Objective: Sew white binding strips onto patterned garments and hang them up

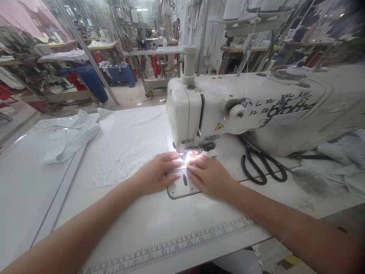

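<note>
A pale, faintly patterned piece of fabric (122, 152) lies on the table left of the white sewing machine (228, 102), its right edge running towards the lit needle area (184, 160). My left hand (156, 173) rests at that edge with fingers stretched towards the needle and the thumb apart. From the other side, my right hand (212, 177) lies flat on the machine bed, fingertips close to the presser foot. What is under the right fingertips is lost in the glare. Both hands almost meet in front of the needle.
Black-handled scissors (261, 165) lie right of my right hand. Crumpled pale fabric (336, 163) is at the far right, and loose cut pieces (74, 140) sit at the left. A printed ruler scale (182, 245) runs along the front edge. Other sewing tables (156, 50) stand behind.
</note>
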Demonstrator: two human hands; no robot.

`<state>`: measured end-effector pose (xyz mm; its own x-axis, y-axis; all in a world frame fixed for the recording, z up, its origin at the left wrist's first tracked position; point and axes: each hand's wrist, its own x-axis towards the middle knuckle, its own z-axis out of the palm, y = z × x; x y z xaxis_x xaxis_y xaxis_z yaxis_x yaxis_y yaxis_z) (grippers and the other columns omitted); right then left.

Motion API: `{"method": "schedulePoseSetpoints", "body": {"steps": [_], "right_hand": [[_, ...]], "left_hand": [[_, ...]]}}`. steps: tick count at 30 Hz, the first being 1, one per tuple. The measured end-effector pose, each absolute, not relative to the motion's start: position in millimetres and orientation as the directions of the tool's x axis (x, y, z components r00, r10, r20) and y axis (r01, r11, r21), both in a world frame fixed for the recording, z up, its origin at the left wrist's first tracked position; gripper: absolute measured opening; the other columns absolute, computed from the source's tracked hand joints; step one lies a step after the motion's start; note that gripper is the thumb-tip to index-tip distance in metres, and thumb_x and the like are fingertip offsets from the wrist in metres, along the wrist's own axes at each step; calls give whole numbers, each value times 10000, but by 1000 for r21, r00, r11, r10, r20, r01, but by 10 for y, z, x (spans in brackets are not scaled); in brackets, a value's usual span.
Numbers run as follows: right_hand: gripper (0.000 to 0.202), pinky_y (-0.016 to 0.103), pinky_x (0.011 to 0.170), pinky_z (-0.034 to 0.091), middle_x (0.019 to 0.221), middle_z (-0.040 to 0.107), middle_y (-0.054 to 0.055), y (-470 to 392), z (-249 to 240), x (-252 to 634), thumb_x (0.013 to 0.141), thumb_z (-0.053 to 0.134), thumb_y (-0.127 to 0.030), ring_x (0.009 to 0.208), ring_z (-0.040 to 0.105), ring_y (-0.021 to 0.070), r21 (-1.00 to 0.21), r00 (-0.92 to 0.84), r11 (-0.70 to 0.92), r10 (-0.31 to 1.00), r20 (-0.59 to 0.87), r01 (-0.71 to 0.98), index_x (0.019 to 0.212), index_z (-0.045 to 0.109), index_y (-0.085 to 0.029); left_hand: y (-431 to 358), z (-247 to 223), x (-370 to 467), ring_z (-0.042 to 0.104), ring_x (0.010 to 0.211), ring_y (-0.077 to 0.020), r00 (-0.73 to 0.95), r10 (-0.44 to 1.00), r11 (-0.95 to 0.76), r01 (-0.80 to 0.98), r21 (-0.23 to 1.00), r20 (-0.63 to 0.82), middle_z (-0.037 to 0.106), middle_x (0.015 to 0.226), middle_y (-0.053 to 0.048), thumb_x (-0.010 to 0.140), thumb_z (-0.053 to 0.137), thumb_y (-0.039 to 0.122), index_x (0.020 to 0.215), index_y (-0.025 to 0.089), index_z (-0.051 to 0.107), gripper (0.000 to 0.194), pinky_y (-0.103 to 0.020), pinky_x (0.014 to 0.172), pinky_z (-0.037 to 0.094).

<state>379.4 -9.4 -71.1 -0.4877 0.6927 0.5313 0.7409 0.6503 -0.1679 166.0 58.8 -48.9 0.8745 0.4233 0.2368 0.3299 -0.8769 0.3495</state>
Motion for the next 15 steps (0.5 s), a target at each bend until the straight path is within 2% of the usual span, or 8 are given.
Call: {"method": "schedulePoseSetpoints", "body": {"steps": [4, 12, 15], "right_hand": [[231, 392, 784, 445, 949, 648, 89, -102, -703, 3797, 898, 399, -186, 851, 540, 221, -180, -478, 648, 696, 536, 740, 953, 618, -137], [207, 388, 813, 419, 967, 651, 82, -117, -694, 3797, 889, 422, -177, 886, 539, 227, -201, -470, 631, 720, 511, 749, 970, 609, -137], [208, 374, 766, 413, 913, 651, 78, -112, -689, 3831, 889, 408, -177, 850, 541, 222, -202, -448, 609, 734, 511, 767, 955, 603, -151]], "left_hand": [[586, -465, 1668, 488, 1142, -224, 868, 420, -877, 314, 363, 266, 551, 1201, -81, 863, 499, 274, 1139, 222, 552, 286, -387, 873, 484], [556, -480, 1686, 506, 1101, -226, 867, 406, -884, 292, 365, 288, 563, 1157, -83, 863, 498, 279, 1124, 222, 558, 274, -402, 863, 481], [576, -469, 1656, 505, 1097, -209, 828, 474, -859, 360, 365, 300, 560, 1154, -80, 878, 469, 288, 1109, 212, 566, 262, -384, 881, 474]]}}
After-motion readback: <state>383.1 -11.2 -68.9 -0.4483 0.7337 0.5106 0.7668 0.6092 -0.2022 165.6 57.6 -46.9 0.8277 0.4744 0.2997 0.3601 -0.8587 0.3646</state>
